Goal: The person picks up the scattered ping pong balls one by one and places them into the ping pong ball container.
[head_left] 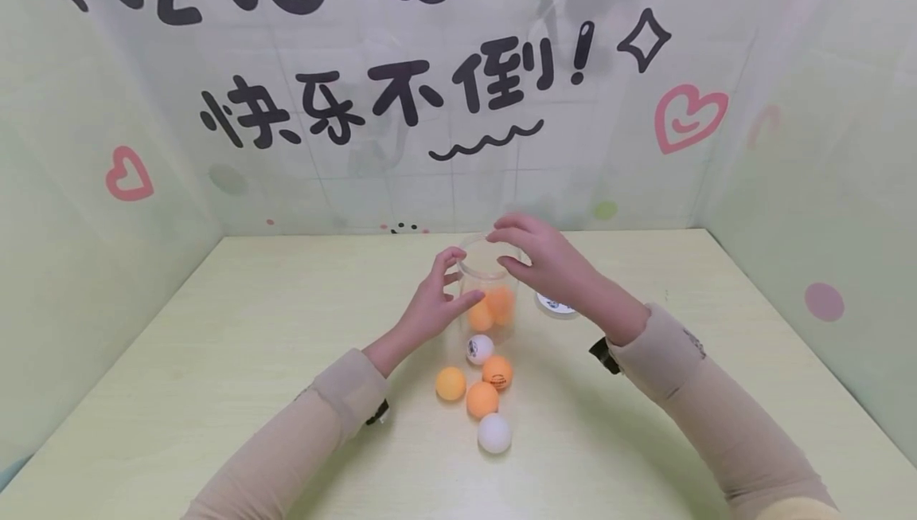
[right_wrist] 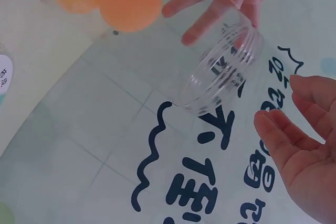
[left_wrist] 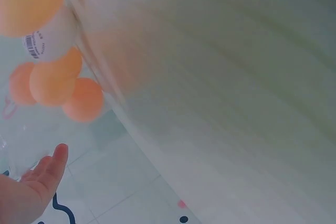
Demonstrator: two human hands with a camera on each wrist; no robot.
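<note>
A clear, open-topped plastic jar (head_left: 487,269) stands upright near the back of the table, with orange table tennis balls (head_left: 500,305) inside. My left hand (head_left: 438,301) holds the jar from the left, its thumb across the front and its fingers along the side near the rim. My right hand (head_left: 548,259) hovers at the right of the rim, fingers bent loosely and nothing between them; the right wrist view shows this hand (right_wrist: 310,145) apart from the jar mouth (right_wrist: 223,72). In front of the jar lie a printed white ball (head_left: 480,349), several orange balls (head_left: 482,400) and a plain white ball (head_left: 494,433).
A round white lid (head_left: 552,306) with print lies right of the jar, partly hidden under my right hand. Behind the pale wooden table (head_left: 251,329) hangs a printed cloth (head_left: 394,185) with dark lettering, and cloth walls flank both sides.
</note>
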